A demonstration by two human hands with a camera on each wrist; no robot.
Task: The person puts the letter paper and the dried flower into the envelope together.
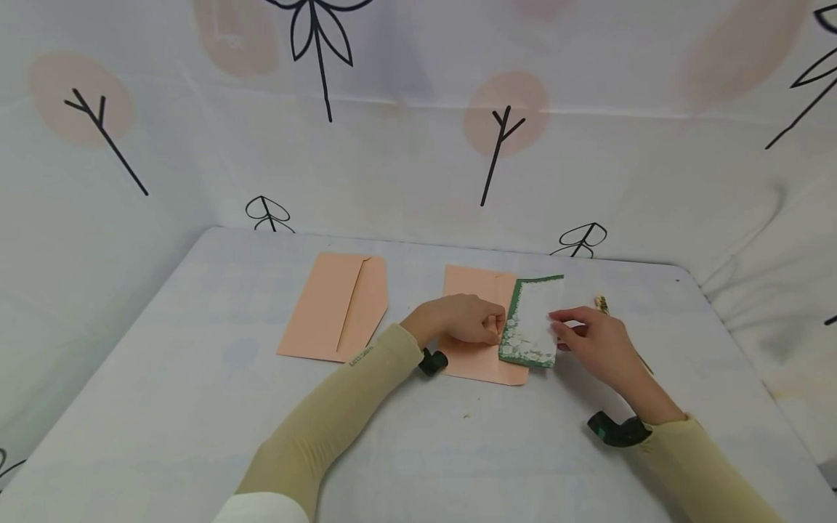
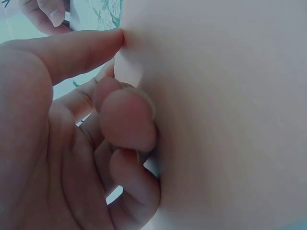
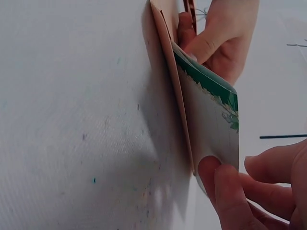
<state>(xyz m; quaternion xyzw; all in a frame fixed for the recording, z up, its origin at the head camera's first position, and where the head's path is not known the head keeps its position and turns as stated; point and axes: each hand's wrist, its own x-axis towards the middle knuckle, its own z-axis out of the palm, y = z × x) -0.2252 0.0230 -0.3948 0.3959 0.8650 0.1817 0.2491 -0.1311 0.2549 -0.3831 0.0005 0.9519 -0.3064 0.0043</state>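
A white card (image 1: 539,319) with a green floral border stands tilted over the right part of a peach envelope (image 1: 480,363). My right hand (image 1: 596,345) pinches the card's right edge with its fingertips. My left hand (image 1: 472,319) lies over the envelope and pinches a peach edge of it between thumb and index finger, close to the card's left border. Its other fingers curl loosely in the left wrist view. From the right wrist, the card (image 3: 213,115) leans up away from the envelope (image 3: 180,103), with the left thumb near the card's far end.
A second peach envelope (image 1: 327,309) lies on the white table (image 1: 418,450) to the left, its flap side up. Partly hidden behind my right hand is a slim gold-patterned item (image 1: 602,304). A patterned white cloth (image 1: 392,167) hangs along the table's back edge.
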